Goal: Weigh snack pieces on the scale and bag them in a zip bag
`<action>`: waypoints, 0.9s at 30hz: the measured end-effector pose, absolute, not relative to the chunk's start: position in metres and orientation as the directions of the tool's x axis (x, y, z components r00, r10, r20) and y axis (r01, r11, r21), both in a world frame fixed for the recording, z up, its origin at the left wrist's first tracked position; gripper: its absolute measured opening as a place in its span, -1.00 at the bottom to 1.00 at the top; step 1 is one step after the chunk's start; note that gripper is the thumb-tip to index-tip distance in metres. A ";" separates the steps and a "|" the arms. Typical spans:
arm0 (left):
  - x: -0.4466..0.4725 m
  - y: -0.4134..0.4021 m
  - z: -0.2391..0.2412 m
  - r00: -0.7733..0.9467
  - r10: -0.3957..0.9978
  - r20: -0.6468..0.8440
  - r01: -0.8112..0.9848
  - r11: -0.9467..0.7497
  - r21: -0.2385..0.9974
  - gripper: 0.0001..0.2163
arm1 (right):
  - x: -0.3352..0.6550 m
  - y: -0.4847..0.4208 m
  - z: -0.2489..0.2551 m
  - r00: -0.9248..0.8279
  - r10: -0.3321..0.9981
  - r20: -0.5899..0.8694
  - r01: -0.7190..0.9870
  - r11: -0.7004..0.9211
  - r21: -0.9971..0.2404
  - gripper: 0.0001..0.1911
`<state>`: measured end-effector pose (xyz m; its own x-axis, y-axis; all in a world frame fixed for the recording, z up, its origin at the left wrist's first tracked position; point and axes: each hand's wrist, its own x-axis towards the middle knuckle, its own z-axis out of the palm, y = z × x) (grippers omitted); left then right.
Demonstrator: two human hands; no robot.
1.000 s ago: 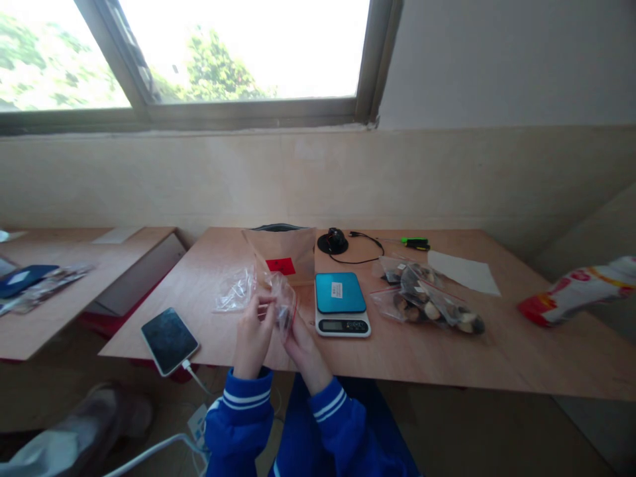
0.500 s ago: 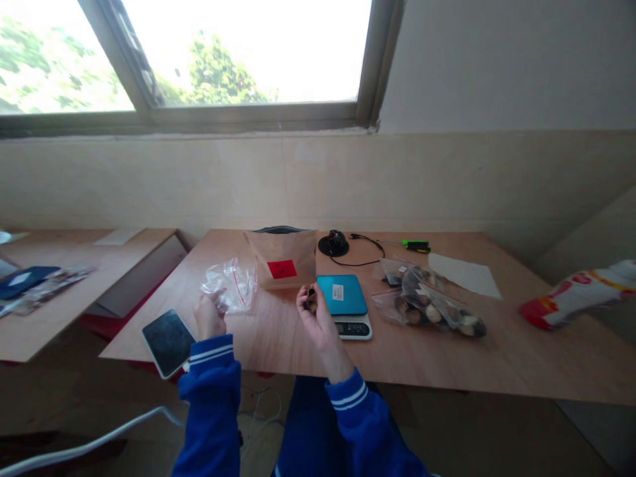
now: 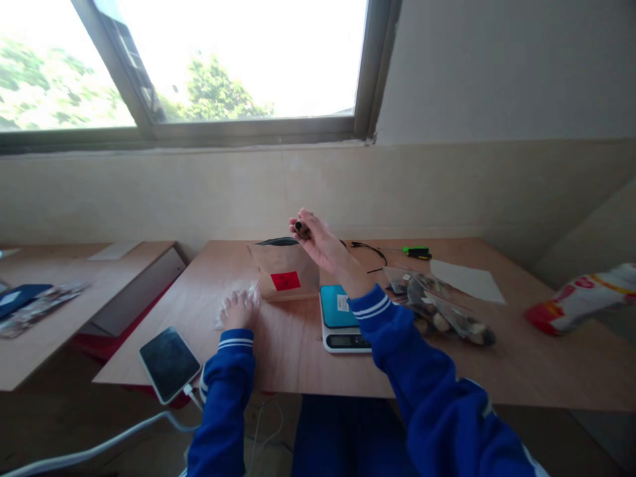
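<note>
My right hand [image 3: 318, 242] is raised above the right end of the brown paper pouch [image 3: 265, 271], fingers curled around a small brown piece [image 3: 301, 230] with a dark hollow, which looks like a dried mushroom. The pouch stands upright with its dark-lined top parted and a red label in front. On the table to its left, my left hand [image 3: 237, 310] lies with fingers spread over a crumpled clear plastic bag [image 3: 254, 298]. Below my right forearm sits a kitchen scale [image 3: 348, 341] with a blue top, partly covered by the sleeve.
Clear zip bags of dark and pale pieces [image 3: 440, 321] lie right of the scale. Behind them are a white sheet [image 3: 467, 281] and green-black tools [image 3: 417, 252]. A red-white bottle [image 3: 576, 301] is far right. A tablet [image 3: 169, 364] with a cable overhangs the front left edge.
My right hand has risen from beside the scale to above the pouch, still holding the brown piece. My left hand has moved right and flattened onto the plastic bag.
</note>
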<state>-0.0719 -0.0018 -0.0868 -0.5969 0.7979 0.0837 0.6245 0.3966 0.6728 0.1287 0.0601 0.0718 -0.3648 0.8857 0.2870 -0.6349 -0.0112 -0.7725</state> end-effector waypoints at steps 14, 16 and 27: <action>0.003 -0.001 0.015 -0.110 0.660 0.743 0.787 -0.399 0.471 -0.69 | 0.125 0.097 0.064 -0.634 0.711 0.304 -0.275 0.160 -0.948 -0.73; 0.000 0.000 0.009 -0.100 0.668 0.738 0.777 -0.411 0.477 -0.77 | 0.129 0.097 0.068 -0.690 0.672 0.267 -0.209 0.169 -0.963 -0.71; -0.001 -0.024 -0.003 -0.076 0.635 0.769 0.631 -0.566 0.530 -0.96 | 0.139 0.080 0.079 -0.845 0.394 0.363 0.056 0.739 -0.672 -0.79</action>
<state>-0.0013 -0.0241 -0.0031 -0.0761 0.6352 0.7686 0.6310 -0.5661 0.5304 0.1391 0.0801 0.0785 -0.8446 0.3938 0.3627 0.0558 0.7386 -0.6719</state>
